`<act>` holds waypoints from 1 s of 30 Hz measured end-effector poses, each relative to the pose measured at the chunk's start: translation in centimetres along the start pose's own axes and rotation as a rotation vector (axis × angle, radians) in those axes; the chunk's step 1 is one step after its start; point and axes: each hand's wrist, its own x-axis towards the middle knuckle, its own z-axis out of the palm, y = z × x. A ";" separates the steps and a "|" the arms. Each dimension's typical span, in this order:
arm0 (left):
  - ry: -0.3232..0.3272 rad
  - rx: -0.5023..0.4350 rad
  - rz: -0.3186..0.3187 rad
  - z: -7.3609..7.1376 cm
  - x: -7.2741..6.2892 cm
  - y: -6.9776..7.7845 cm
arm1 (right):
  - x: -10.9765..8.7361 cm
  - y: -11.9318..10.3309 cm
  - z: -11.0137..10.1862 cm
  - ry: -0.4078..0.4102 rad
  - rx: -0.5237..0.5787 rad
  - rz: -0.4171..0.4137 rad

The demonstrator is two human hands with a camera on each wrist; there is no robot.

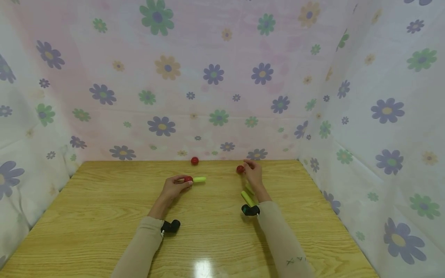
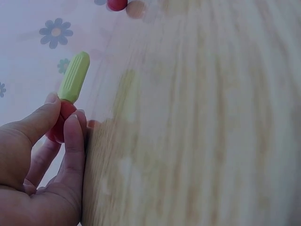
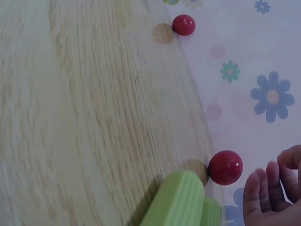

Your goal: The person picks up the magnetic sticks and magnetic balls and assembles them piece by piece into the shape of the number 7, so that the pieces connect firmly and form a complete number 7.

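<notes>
My left hand pinches a red ball between thumb and fingers, just over the wooden table. From that ball sticks out a light green ribbed stick, pointing right in the head view. My right hand is beside a second red ball; a small gap shows between fingertips and ball in the right wrist view, and nothing is in its fingers. Below the right forearm lie two green ribbed sticks, one nearer and one partly hidden behind the wrist.
Another red ball sits at the back edge of the wooden table. Flowered cloth hangs behind the table and along both sides. Each wrist carries a small black camera.
</notes>
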 end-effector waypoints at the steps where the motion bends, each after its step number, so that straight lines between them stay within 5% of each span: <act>1: -0.001 0.001 0.001 0.0 0.0 0.0 | 0.1 0.0 -0.1 0.000 -0.023 0.007; 14: 0.010 -0.005 0.008 0.2 0.1 -0.1 | 0.9 0.9 -1.1 -0.230 -0.155 0.165; 30: 0.031 0.003 0.030 0.5 -0.2 -0.1 | 1.6 1.8 -1.0 -0.357 -0.291 0.142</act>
